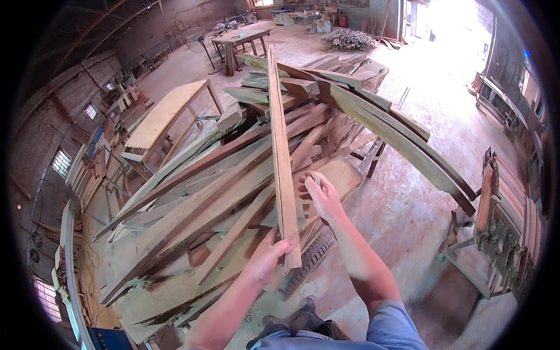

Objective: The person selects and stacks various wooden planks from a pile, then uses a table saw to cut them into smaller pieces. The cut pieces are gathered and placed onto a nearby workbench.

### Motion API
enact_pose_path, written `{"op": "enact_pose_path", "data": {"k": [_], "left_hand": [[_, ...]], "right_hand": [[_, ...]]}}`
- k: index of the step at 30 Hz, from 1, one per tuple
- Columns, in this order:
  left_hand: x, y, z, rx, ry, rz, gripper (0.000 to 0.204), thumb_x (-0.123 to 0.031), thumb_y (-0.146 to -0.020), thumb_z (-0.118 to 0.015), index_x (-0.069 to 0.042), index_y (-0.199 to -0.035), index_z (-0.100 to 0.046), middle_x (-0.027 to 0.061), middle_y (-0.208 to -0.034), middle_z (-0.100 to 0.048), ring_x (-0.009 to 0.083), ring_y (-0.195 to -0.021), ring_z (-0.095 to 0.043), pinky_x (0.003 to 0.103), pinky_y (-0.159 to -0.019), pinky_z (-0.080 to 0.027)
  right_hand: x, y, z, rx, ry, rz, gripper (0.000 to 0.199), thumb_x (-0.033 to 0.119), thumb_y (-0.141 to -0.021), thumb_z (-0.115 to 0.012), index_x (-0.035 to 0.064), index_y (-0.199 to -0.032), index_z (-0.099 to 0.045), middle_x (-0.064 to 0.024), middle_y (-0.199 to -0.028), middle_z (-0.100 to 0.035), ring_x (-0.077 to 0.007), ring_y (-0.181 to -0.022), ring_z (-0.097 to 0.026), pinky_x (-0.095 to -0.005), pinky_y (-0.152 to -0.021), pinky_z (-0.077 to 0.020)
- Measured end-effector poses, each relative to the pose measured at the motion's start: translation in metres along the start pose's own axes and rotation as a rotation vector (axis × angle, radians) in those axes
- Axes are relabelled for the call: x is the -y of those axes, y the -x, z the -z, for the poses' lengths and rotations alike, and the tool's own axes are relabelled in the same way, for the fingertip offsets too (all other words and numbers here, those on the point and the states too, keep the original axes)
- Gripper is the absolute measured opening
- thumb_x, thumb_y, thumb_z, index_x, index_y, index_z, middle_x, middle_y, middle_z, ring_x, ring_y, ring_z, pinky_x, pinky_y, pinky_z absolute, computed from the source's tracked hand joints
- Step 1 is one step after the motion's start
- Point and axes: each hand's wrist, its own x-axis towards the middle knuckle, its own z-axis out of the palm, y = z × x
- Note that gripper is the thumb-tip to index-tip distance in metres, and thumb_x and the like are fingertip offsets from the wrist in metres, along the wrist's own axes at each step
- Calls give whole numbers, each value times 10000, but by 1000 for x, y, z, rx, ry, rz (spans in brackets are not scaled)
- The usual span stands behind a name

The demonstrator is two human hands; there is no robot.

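Over the scrap heap in the workshop, the plank [282, 146] is the thing in play: a long thin board standing nearly on end, near end down by the hands, far end pointing off toward the back of the shop. The left hand [265, 259] has its fingers wrapped round the bottom end, thumb across the face. The right hand [322, 195] is open and a bit blurred, fingers spread, just beside the plank's right edge. Can't tell if it's actually touching or only hovering, but it isn't gripping anything.

My read is this is the pull-one-out-of-the-pile stage, with the plank lifted but not yet clear. Next I'd want the right hand closed on it higher up, because it's long and one low grip lets it swing.

Under it is the pile [198, 192] of offcuts, with a tyre [309, 256] poking out below, a bench [166, 111] to the left and a metal stand [487, 204] on the right.
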Motion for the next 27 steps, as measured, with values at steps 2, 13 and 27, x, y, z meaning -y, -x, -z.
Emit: {"op": "enact_pose_path", "data": {"k": [2,13,27], "left_hand": [[-5,6,-4,7,-35,-15,814,-231,-841,-619,4,-1528,-252,162,-1310,-543,264,-1100,-615,413,-969,-507],[6,96,14,-14,-120,0,965,-250,-822,-693,57,-1559,-151,177,-1542,-363,250,-1433,-351,367,-1181,-282],[79,202,54,-306,-933,-1,1113,-404,-703,-813,102,-1496,-217,334,-1419,-426,469,-1320,-460,471,-1111,-391]], "right_hand": [[1,-35,-7,18,-28,-46,419,344,-1026,-543,13,-1282,-540,-74,-1117,-626,-154,-948,-616,-312,-861,-501],[2,-118,-46,73,-343,-293,541,653,-946,-529,154,-1128,-634,-41,-956,-593,-156,-805,-555,-311,-676,-441],[-11,-3,-100,334,-791,-281,668,576,-1018,-398,22,-1387,-451,-221,-1179,-624,-367,-1056,-641,-491,-909,-543]]}}
